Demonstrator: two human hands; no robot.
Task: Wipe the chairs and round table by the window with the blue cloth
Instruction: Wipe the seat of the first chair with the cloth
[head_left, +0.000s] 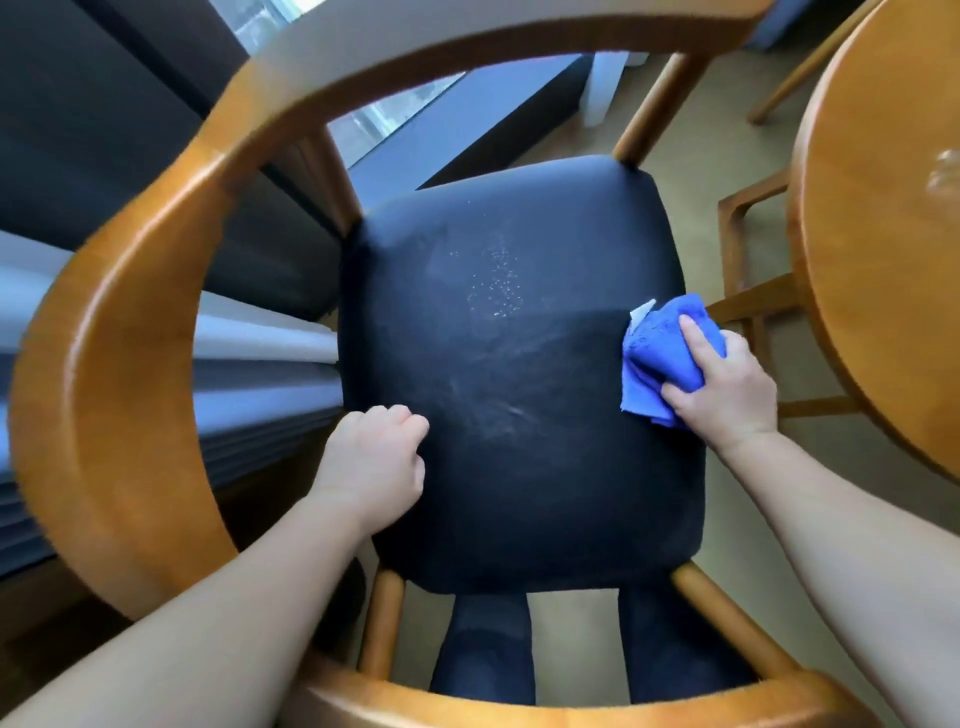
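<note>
Blue cloth (660, 353) lies bunched at the right edge of the black chair seat (519, 389). The right hand (727, 384) grips its folds, forefinger stretched across the top. The left hand (374, 462) rests at the seat's left edge, curled into a fist, nothing held. A round wooden bench (883, 260) stands right of the seat.

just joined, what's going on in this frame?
A person stands over a wooden chair and wipes its dark seat. The right hand holds the bunched blue cloth against the seat's right edge, next to the round table. The left hand rests curled at the seat's left edge, holding nothing that shows. Pale specks sit mid-seat, away from the cloth, so that part looks not yet wiped.
</note>
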